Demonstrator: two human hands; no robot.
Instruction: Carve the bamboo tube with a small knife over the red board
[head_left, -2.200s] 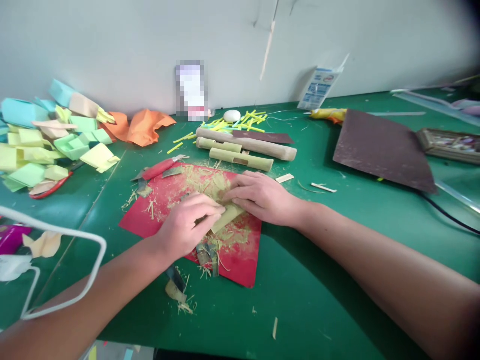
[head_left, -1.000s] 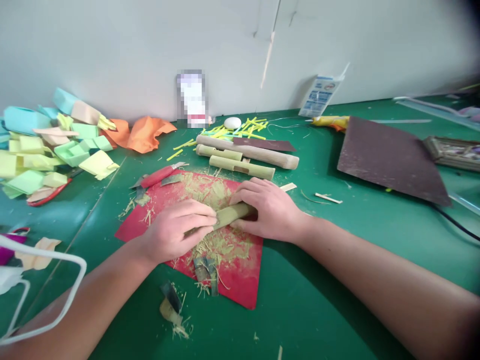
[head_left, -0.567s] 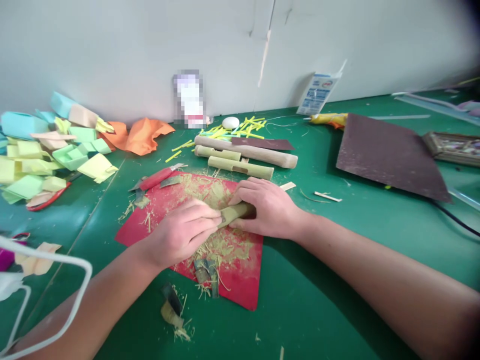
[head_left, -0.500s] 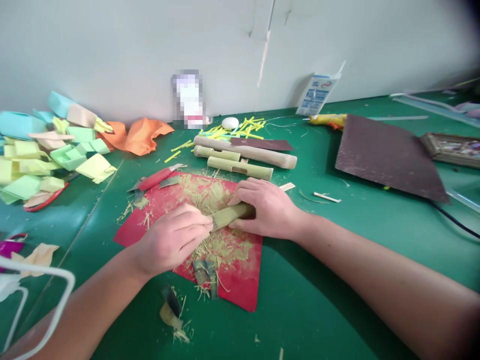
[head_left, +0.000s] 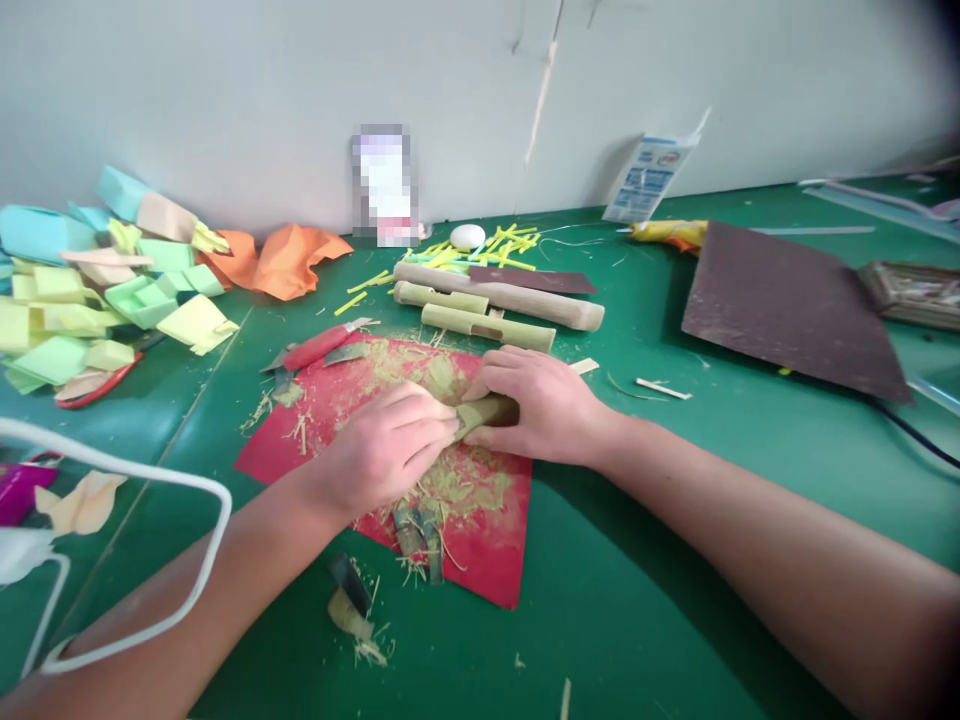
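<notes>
My right hand (head_left: 544,405) grips the right end of a short greenish bamboo tube (head_left: 484,412), thumb below and fingers over the top. My left hand (head_left: 397,440) is closed around the tube's left part, covering it. A small dark edge shows at the left fingertips; most of what lies under them is hidden. Beneath both hands is a red sheet (head_left: 487,570) strewn with bamboo dust and shavings. Worn dark strips (head_left: 420,540) lie on its near part. A red-handled knife (head_left: 319,347) rests at its far left edge.
Two notched bamboo pieces (head_left: 487,327) and a longer pale stick (head_left: 517,298) lie behind the sheet. A dark brown sheet (head_left: 787,310) lies right. Folded papers (head_left: 135,270) pile up left. A phone (head_left: 384,185) leans on the wall. A white cable (head_left: 214,540) loops over my left forearm.
My left hand has slid rightward along the bamboo tube, closer to my right hand, covering more of it. My right hand keeps its grip. The view has shifted slightly.
</notes>
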